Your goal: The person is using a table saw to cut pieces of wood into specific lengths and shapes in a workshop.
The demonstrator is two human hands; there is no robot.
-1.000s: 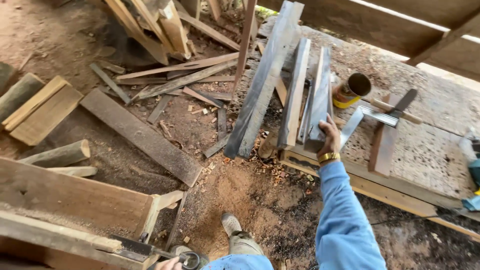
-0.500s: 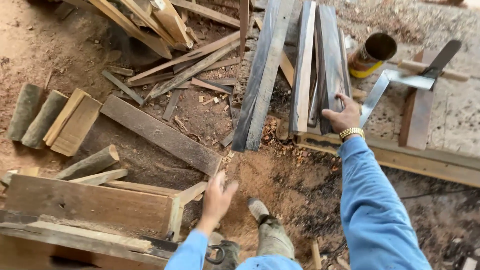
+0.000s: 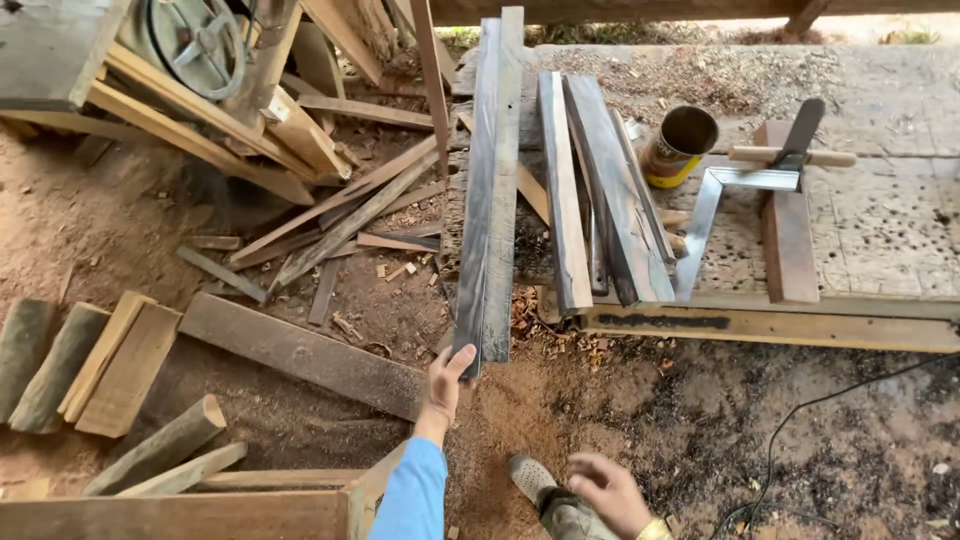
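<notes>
The person's left hand [image 3: 447, 377] reaches out to the near end of a long dark plank [image 3: 489, 190], thumb and fingers closing around its lower corner, though from this angle it's hard to say how firm the hold is. The plank leans with its far end up on the table [image 3: 880, 230] and its near end down over the sawdust-covered dirt floor [image 3: 560, 420]. Just to its right, three or four similar grey boards [image 3: 600, 200] lie side by side on the table edge. The right hand [image 3: 610, 492] hangs low near the person's shoe [image 3: 530, 478], fingers loosely spread and holding nothing. Further right on the table sit a rusty yellow tin can [image 3: 678, 146], a metal square [image 3: 715, 205] and a reddish wood block [image 3: 785, 235]. On the floor to the left lie a broad flat board [image 3: 300, 355] and several split offcuts [image 3: 110, 365].
</notes>
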